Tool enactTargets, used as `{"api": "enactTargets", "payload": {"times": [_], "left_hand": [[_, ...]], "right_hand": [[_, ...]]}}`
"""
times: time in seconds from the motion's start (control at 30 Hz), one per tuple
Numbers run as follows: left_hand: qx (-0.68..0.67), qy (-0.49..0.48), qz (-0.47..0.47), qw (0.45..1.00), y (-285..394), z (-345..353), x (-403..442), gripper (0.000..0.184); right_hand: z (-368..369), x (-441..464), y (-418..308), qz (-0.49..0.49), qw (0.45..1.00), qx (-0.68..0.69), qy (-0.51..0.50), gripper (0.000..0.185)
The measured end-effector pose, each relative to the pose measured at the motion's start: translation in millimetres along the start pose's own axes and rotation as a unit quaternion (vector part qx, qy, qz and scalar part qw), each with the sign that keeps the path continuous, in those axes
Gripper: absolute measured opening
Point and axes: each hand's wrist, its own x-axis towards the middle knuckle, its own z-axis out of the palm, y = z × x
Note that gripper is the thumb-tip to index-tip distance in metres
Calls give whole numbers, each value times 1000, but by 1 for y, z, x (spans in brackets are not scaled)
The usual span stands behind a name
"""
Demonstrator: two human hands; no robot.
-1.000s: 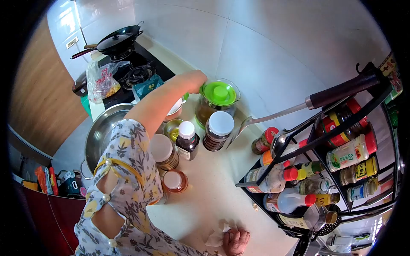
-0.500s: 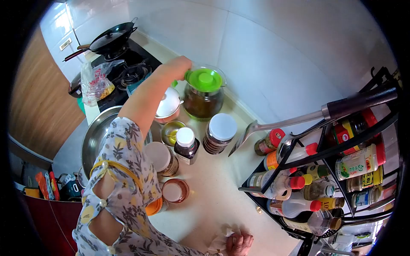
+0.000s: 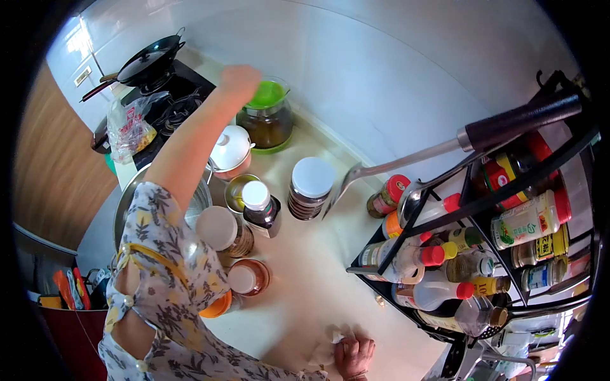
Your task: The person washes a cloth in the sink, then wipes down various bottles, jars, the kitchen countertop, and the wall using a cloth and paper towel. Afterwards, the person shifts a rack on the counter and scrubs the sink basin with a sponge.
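My left hand (image 3: pixel 240 81) reaches to the back of the counter, at the handle side of a glass teapot (image 3: pixel 265 126) with a green lid and dark liquid inside. The hand is blurred and its fingers are closed; the handle itself is hidden. The teapot stands on or just above a green base (image 3: pixel 272 147). Low in the view, my right hand (image 3: pixel 353 353) rests on the counter with curled fingers, pressing a crumpled white cloth (image 3: pixel 327 350). A white-lidded pot (image 3: pixel 231 152) sits just in front of the teapot.
A small metal bowl (image 3: pixel 239 192), a white-capped bottle (image 3: pixel 261 213) and several lidded jars (image 3: pixel 311 184) stand mid-counter. To the right, a black rack (image 3: pixel 362 271) holds seasoning bottles, with a spatula (image 3: pixel 406 166) jutting out. A wok (image 3: pixel 149 60) sits on the stove; a steel basin (image 3: pixel 202 198) is partly behind my arm.
My left hand and the teapot have moved back and left, away from the jars. The whole view has shifted slightly. My right hand stays on the cloth.
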Motion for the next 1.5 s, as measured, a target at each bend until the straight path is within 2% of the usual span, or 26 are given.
{"api": "enactTargets", "payload": {"times": [0.03, 0.07, 0.1, 0.13, 0.2, 0.23, 0.3, 0.4, 0.5, 0.6, 0.73, 0.8, 0.87, 0.93, 1.0, 1.07, 1.13, 1.2, 1.27, 1.33, 1.4, 1.43, 1.5], "left_hand": [[-30, 21, 50, 998, 22, -14, -3, 22], [-60, 42, 98, 992, 43, -23, -7, 24], [-169, -41, 202, 964, 58, -21, -6, 30], [-272, -123, 298, 906, 72, -20, -6, 36], [-304, -333, 277, 848, 104, -45, -39, 50], [-302, -334, 279, 848, 113, -45, -45, 50], [-280, -417, 295, 813, 127, -41, -50, 59], [-281, -451, 294, 795, 132, -47, -55, 65], [-251, -474, 263, 802, 135, -50, -58, 67], [-240, -511, 241, 789, 134, -51, -57, 65], [-224, -500, 230, 804, 127, -45, -54, 59], [-204, -466, 234, 829, 117, -40, -52, 52], [-186, -451, 266, 831, 107, -26, -39, 49], [-136, -433, 250, 855, 97, -28, -37, 52], [-141, -437, 230, 858, 85, -30, -34, 49], [-160, -442, 145, 871, 74, -26, -29, 47], [-143, -436, 170, 872, 75, -29, -24, 47], [10, -364, 279, 889, 89, -39, -18, 49], [-59, -236, 340, 909, 114, -43, -21, 56], [-269, -173, 466, 825, 148, -25, -7, 67], [-380, -239, 469, 761, 185, -34, -17, 77], [-382, -236, 471, 759, 201, -30, -15, 77], [-404, -192, 590, 672, 230, -11, -11, 77]], "right_hand": [[-1, 0, -3, 5, 1000, -1, 0, 64], [-3, 2, -5, 45, 998, 2, -34, 43], [-4, 2, -6, 84, 994, 5, -67, 22], [-4, 1, -4, 84, 994, 5, -66, 22], [-1, -4, -2, 86, 994, -3, -74, 22], [-2, -5, -2, 89, 993, -2, -72, 22], [-3, -4, -2, 82, 993, -10, -78, 22], [-5, 0, -5, 85, 994, 1, -63, 23], [-1, -9, 4, 86, 993, -3, -83, 22], [1, -13, 5, 94, 992, -5, -89, 20], [2, -13, 5, 95, 992, -11, -83, 19], [0, -12, 4, 98, 991, -3, -87, 19], [-1, -11, 4, 99, 991, -4, -92, 19], [0, -11, 5, 98, 991, -5, -95, 19], [1, -11, 6, 88, 993, -8, -83, 19], [3, -14, 7, 90, 993, -9, -82, 19], [3, -13, 7, 91, 993, -11, -80, 20], [-1, -9, 3, 91, 992, -11, -90, 21], [0, -9, 3, 89, 992, -14, -90, 22], [0, -7, 2, 88, 992, -19, -88, 23], [-1, -2, -1, 83, 993, -32, -74, 25], [0, -3, -1, 82, 993, -36, -74, 25], [3, -8, 1, 92, 993, -25, -71, 25]]}}
